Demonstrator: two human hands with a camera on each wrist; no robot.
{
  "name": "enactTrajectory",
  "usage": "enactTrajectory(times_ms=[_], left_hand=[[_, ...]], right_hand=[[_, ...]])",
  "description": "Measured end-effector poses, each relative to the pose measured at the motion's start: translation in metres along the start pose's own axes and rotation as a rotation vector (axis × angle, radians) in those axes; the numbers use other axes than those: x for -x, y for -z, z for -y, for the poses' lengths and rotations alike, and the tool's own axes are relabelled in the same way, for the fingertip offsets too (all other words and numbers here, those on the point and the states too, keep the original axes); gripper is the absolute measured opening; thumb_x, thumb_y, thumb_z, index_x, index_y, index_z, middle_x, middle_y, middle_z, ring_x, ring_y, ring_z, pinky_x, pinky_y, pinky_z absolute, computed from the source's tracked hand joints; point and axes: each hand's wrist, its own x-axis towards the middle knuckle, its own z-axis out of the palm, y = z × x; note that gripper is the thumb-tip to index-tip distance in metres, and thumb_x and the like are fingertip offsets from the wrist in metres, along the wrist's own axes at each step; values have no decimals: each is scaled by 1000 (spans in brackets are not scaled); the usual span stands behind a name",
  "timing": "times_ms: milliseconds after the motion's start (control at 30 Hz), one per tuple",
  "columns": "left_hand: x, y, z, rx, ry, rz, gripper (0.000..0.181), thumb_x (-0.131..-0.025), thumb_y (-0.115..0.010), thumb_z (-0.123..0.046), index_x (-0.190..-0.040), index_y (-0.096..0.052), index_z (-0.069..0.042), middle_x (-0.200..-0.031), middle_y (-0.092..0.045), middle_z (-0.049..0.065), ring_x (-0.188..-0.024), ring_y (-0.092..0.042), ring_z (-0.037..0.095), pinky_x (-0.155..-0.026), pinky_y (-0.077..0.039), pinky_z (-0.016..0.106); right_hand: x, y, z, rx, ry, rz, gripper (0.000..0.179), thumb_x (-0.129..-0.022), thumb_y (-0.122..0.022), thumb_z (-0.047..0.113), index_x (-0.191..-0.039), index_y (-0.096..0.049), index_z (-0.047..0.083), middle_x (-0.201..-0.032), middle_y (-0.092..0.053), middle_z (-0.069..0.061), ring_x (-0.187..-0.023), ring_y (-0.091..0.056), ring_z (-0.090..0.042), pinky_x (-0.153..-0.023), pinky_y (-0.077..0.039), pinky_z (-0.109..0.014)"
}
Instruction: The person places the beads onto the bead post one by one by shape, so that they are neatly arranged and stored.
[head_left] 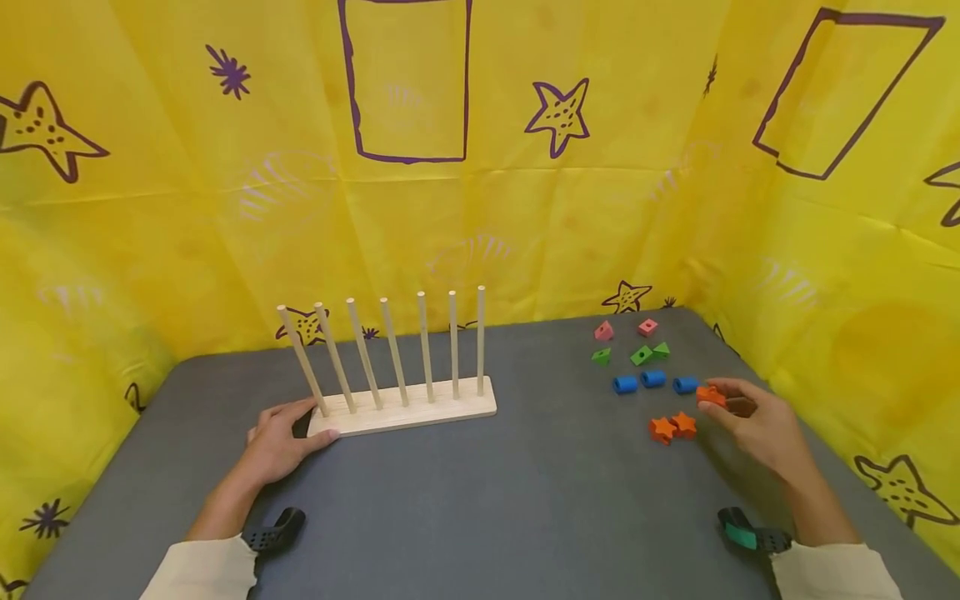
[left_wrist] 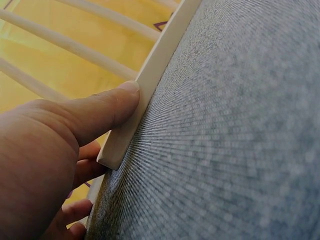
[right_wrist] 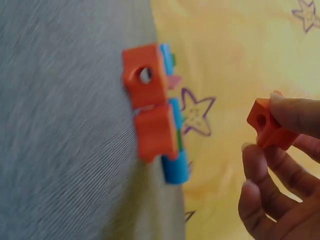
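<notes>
A pale wooden base with a row of several upright pegs (head_left: 405, 410) stands on the table at centre left. My left hand (head_left: 279, 442) grips the left end of this base, thumb along the front edge in the left wrist view and fingers behind. On the right, my right hand (head_left: 765, 421) pinches an orange star-shaped bead (right_wrist: 274, 124) between thumb and fingers, held above the table; a hole shows in its side. Two more orange star beads (head_left: 663, 430) lie side by side just left of that hand.
Behind the star beads lie blue cylinders (head_left: 625, 384), green triangular beads (head_left: 642, 356) and pink beads (head_left: 604, 331). The grey table (head_left: 525, 508) is bordered by a yellow cloth (head_left: 637, 225) with purple star drawings at the back and sides.
</notes>
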Motion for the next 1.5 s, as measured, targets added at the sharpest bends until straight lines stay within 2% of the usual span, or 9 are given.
enactTrajectory(times_ms=[233,367,533,667,800,967,1100,1333,1500], left_hand=[[0,1,-1,-2,-6,0,84,-84,-70,-52,-141,-43,3,-138,-42,31,-127,-20,53,-92,-14,68],[1,1,-2,4,-3,7,84,-84,-70,-51,-142,-42,3,-138,-42,31,-127,-20,53,-92,-13,68],[3,2,-3,6,0,10,85,-84,-70,-52,-142,-42,3,-138,-41,31,-127,-19,53,-92,-12,68],[4,3,-3,3,-4,8,85,-84,-70,-51,-142,-42,3,-138,-41,32,-127,-20,54,-92,-13,68],[5,3,-2,3,-6,6,84,-84,-70,-51,-142,-42,3,-138,-42,32,-126,-20,54,-92,-13,68],[6,1,-1,12,-11,3,83,-84,-71,-50,-142,-43,2,-138,-42,31,-127,-21,54,-92,-13,68],[4,1,-1,26,-17,0,82,-84,-70,-51,-142,-43,2,-138,-42,31,-127,-20,54,-92,-14,68],[1,1,-1,27,-20,-4,82,-84,-70,-50,-142,-43,1,-138,-41,32,-127,-20,54,-92,-14,68],[3,2,0,24,-15,2,83,-84,-70,-50,-142,-42,2,-138,-41,32,-127,-20,53,-92,-13,67]], right_hand=[[0,7,31,-34,18,-2,41,-92,-68,34,-124,-63,10,-115,-63,-14,-83,-56,6,-64,-48,-19],[-2,10,54,-95,13,9,41,-93,-65,34,-127,-61,12,-116,-64,-12,-87,-59,5,-67,-48,-17],[-6,12,79,-156,71,8,36,-93,-66,29,-125,-63,12,-108,-68,-3,-86,-64,-4,-70,-49,-18],[-10,15,101,-176,131,8,34,-92,-68,25,-124,-64,13,-108,-67,0,-92,-62,-3,-72,-48,-16],[-14,18,128,-245,150,35,33,-92,-69,22,-122,-65,12,-106,-68,-2,-96,-63,-5,-76,-48,-17],[-20,16,159,-326,203,48,31,-91,-70,17,-121,-65,8,-106,-68,-4,-91,-67,-11,-77,-49,-19],[-27,14,180,-350,257,49,33,-90,-71,16,-121,-65,6,-107,-68,-5,-88,-68,-12,-76,-50,-20],[-38,6,213,-425,329,70,33,-89,-72,12,-118,-66,-1,-96,-71,-10,-85,-69,-19,-74,-52,-25],[-45,-6,239,-429,366,62,33,-88,-73,12,-117,-67,-1,-98,-71,-9,-83,-68,-17,-72,-53,-25]])
